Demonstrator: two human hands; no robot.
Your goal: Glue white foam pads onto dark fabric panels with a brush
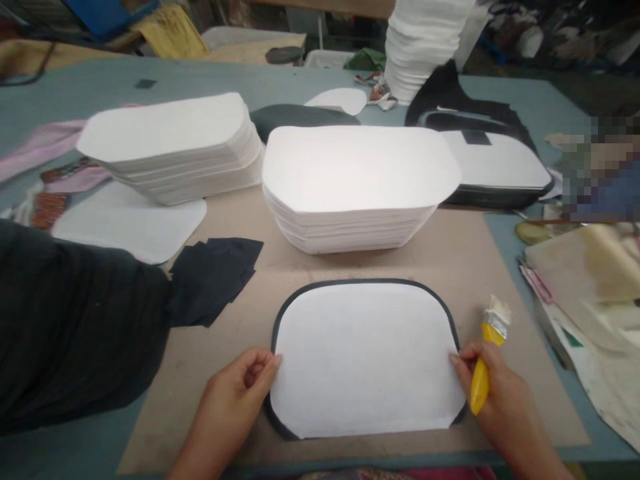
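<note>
A white rounded panel [365,360] lies in front of me over a slightly larger black piece [370,281], whose dark rim shows along the top and sides. My left hand [240,387] pinches the panel's left edge between thumb and forefinger. At the right edge, my right hand [495,393] pinches with its fingertips and also keeps hold of a paintbrush [481,380] with a yellow handle. The brush's pale bristles point up and away from me. Both pieces rest on a brown board [210,407].
Two stacks of white panels, one at centre [360,173] and one at left [170,133], stand behind. Black fabric pieces [215,280] lie left of my work, near a dark bundle [80,327]. Black-edged panels [500,167] are piled back right. Stained cloths [590,300] lie at right.
</note>
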